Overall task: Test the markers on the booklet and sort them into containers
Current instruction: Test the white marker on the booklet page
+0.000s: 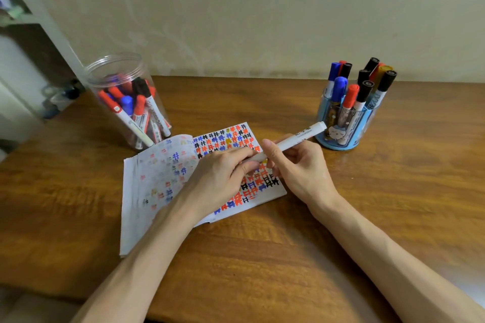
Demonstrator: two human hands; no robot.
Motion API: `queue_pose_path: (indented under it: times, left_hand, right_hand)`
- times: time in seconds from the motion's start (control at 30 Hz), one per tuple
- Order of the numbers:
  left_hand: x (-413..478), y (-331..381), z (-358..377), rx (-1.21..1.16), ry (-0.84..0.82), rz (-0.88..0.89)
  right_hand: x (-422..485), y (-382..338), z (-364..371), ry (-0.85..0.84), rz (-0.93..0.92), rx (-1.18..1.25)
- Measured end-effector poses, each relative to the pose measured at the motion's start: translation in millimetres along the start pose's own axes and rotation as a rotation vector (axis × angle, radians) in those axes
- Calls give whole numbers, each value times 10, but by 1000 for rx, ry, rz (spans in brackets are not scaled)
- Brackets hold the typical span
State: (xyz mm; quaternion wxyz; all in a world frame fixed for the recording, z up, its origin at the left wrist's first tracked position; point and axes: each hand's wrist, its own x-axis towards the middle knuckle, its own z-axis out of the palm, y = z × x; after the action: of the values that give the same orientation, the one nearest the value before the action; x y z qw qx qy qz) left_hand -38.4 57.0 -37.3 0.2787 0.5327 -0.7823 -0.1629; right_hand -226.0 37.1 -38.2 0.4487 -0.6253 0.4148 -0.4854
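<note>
Head view: right hand curled round the white marker barrel. Left hand pinches its lower end; tip hidden. Both over the open booklet, pages full of coloured hash marks, mid wooden table. Clear jar of markers at 10 o'clock; blue holder of markers at 2 o'clock.

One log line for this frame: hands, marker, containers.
marker: white, above open booklet | left hand: grips its lower end | right hand: grips its barrel | clear jar, blue holder: both stocked
</note>
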Motion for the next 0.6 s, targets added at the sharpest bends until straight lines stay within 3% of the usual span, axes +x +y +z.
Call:
queue_pose_path:
  times: [0.43,0.6]
  left_hand:
    - [-16,-13,-140,-367,-171,-143]
    - [-18,-38,-193,-398,-211,-127]
  right_hand:
    - [-48,-93,-20,-54,-118,-54]
    - [-52,-98,-25,-119,-116,-41]
